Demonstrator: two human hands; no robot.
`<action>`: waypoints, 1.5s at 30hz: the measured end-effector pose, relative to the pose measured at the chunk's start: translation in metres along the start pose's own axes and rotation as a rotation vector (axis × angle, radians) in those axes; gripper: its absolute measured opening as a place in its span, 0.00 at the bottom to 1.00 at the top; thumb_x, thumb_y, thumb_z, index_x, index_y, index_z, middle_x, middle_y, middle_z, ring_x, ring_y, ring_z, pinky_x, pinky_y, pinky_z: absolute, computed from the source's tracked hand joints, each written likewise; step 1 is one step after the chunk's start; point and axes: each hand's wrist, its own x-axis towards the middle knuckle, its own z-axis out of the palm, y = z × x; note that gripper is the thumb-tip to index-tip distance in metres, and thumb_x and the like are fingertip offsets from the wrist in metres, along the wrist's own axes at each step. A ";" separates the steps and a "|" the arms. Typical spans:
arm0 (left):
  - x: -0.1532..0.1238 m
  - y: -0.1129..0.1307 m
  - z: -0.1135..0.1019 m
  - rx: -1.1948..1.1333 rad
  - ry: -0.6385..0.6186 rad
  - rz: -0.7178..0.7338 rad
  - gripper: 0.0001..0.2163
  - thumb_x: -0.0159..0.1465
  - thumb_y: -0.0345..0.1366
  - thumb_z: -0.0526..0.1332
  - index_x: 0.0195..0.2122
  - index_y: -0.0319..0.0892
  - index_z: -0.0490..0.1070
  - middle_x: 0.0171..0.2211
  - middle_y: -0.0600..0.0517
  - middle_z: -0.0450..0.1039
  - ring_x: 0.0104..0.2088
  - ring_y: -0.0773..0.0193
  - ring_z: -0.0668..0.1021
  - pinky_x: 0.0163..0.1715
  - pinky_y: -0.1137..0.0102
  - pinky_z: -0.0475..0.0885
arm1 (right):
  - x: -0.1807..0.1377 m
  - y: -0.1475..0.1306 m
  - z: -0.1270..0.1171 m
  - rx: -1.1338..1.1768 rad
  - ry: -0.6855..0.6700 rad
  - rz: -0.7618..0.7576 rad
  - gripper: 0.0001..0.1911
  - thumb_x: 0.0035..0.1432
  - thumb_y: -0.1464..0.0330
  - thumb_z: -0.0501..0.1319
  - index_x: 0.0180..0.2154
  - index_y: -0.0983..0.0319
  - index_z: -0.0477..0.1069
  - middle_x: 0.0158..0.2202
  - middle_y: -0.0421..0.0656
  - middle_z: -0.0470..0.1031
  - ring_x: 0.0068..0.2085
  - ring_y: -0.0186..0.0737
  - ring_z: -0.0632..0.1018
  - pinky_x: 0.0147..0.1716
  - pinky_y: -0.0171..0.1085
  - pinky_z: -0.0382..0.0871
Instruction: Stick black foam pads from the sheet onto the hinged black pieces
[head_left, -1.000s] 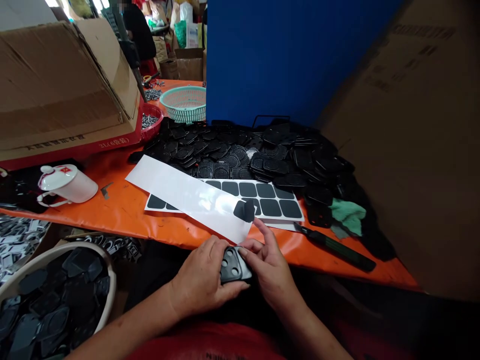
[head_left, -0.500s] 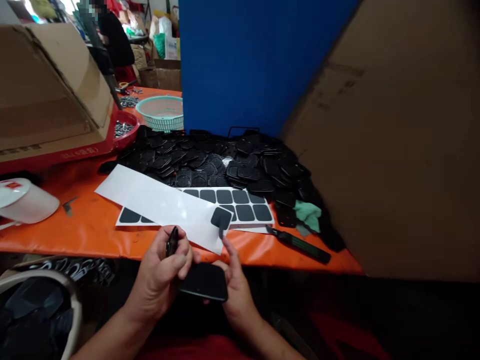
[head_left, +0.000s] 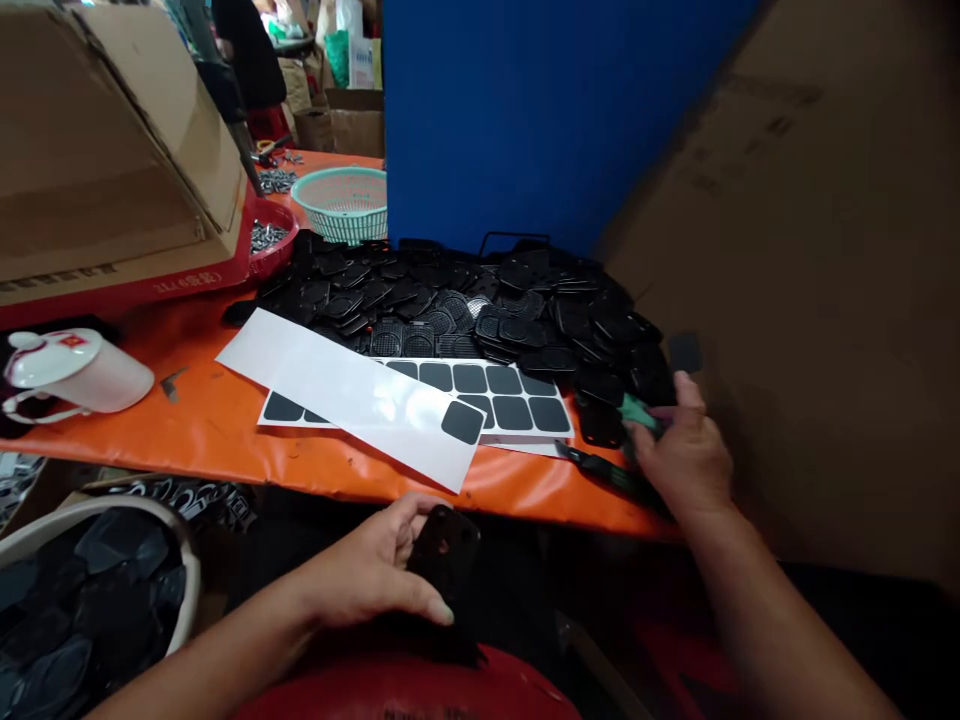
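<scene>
My left hand [head_left: 382, 575] grips a black plate [head_left: 448, 550] with rounded corners and small holes, held tilted above my lap. At the table's right, my right hand [head_left: 690, 455] pinches a green cloth [head_left: 637, 412] between thumb and fingers. A dark square sticker [head_left: 685, 352] shows at its raised index fingertip. Just below lies a black utility knife [head_left: 604, 470], partly behind that hand. A white backing strip [head_left: 360, 400] with one dark square sticker [head_left: 463, 422] at its right end lies across a sheet of dark square stickers [head_left: 510, 412].
Black plates [head_left: 450, 310] are heaped along the back of the orange table [head_left: 202, 430]. Large cardboard stands at the right [head_left: 810, 300], and a carton [head_left: 97, 150] at the left. A lidded white mug [head_left: 97, 375] and a bucket of dark pieces [head_left: 191, 580] are on my left.
My right hand has left the plate and moved right to the green cloth. My left hand has turned the plate upright. The view has shifted slightly.
</scene>
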 end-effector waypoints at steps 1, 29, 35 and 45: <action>0.004 -0.002 0.001 -0.031 0.037 0.015 0.28 0.39 0.22 0.72 0.42 0.42 0.65 0.37 0.54 0.74 0.38 0.66 0.76 0.38 0.72 0.68 | 0.001 0.000 0.000 0.029 -0.011 0.023 0.44 0.51 0.67 0.65 0.66 0.68 0.49 0.39 0.51 0.79 0.39 0.52 0.75 0.36 0.45 0.67; 0.033 -0.022 0.012 -0.022 0.010 0.246 0.19 0.50 0.43 0.72 0.40 0.39 0.74 0.32 0.50 0.73 0.36 0.61 0.75 0.38 0.70 0.67 | -0.113 -0.177 -0.070 1.102 -0.365 -0.389 0.39 0.57 0.70 0.59 0.66 0.58 0.46 0.44 0.47 0.68 0.40 0.43 0.75 0.39 0.42 0.74; 0.011 -0.013 0.003 0.593 -0.091 0.423 0.10 0.60 0.34 0.62 0.42 0.41 0.73 0.33 0.50 0.71 0.34 0.63 0.72 0.39 0.70 0.68 | -0.106 -0.182 -0.058 1.055 -0.302 -0.399 0.37 0.59 0.74 0.56 0.66 0.57 0.45 0.43 0.46 0.67 0.41 0.41 0.74 0.41 0.43 0.74; 0.002 -0.015 0.004 0.674 -0.015 0.465 0.06 0.60 0.35 0.59 0.38 0.43 0.73 0.34 0.49 0.72 0.36 0.59 0.72 0.42 0.68 0.69 | -0.118 -0.193 -0.066 1.026 -0.134 -0.622 0.42 0.54 0.79 0.56 0.67 0.59 0.43 0.43 0.48 0.71 0.42 0.45 0.76 0.39 0.45 0.76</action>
